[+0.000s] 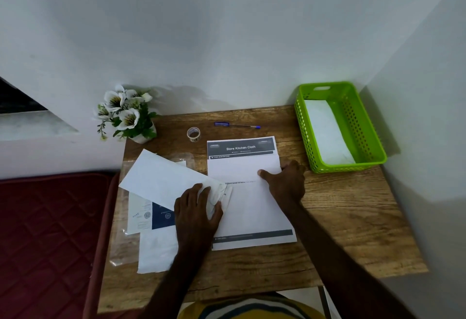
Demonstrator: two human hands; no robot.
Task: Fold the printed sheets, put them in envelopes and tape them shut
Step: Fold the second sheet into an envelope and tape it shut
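We saw a wooden surface (340, 220) set into a white corner, with a dark red quilted mattress (50, 230) along its left edge. At the far right corner stood a green perforated basket (373, 152), long axis running away from us, with white paper lying inside.

The printed sheet (252, 212) lay in the middle of the surface, long axis pointing away from us, its dark header reading "Store Kitchen Cloth" at the far end and a dark footer band at the near end. A fold of the sheet lay turned over across its upper part, showing blank white below the header.

A white envelope (161, 180) lay to the left, long axis slanting from far left to near right, its right end overlapping the sheet's left edge. More papers and a clear plastic sleeve (121, 238) lay beneath it.

Our right hand (287, 182) pressed flat on the sheet's right edge at the fold, fingers spread, grip released. Our left hand (196, 212) pressed on the envelope's right end, fingers curled over its crumpled flap; whether the grip pinched it, we could not tell.

Behind stood white artificial flowers (126, 111), a blue pen (237, 125) lying crosswise, and a small roll of tape (193, 134).
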